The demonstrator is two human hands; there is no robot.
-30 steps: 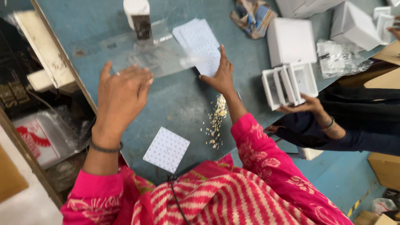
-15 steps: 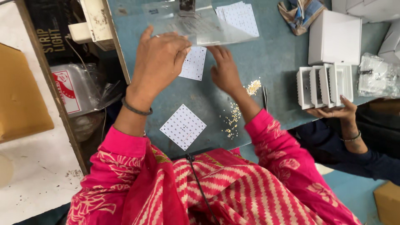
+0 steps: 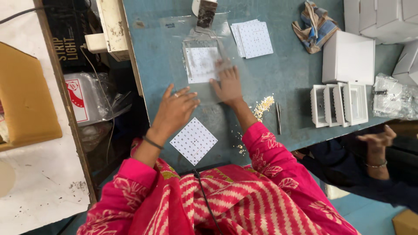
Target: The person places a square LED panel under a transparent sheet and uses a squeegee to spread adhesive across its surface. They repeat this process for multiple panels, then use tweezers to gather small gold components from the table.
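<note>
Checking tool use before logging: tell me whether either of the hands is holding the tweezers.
No. The tweezers lie untouched on the blue table, apart from the right hand and left hand.

Right hand (image 3: 226, 85) pressing clear sheet (image 3: 174, 52), left hand (image 3: 174, 111) beside

Matt, scuffed blue table top (image 3: 287, 74). Clear glossy plastic sheet (image 3: 174, 39) over a white dotted board (image 3: 201, 64). Crumpled cloth rag (image 3: 314, 26), smooth white plastic boxes (image 3: 348, 56), shiny metal tweezers (image 3: 278, 118).

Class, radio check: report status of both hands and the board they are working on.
Left hand open, flat on clear sheet. Right hand open, pressing sheet beside white dotted board. Loose small beads close by the right wrist.
</note>
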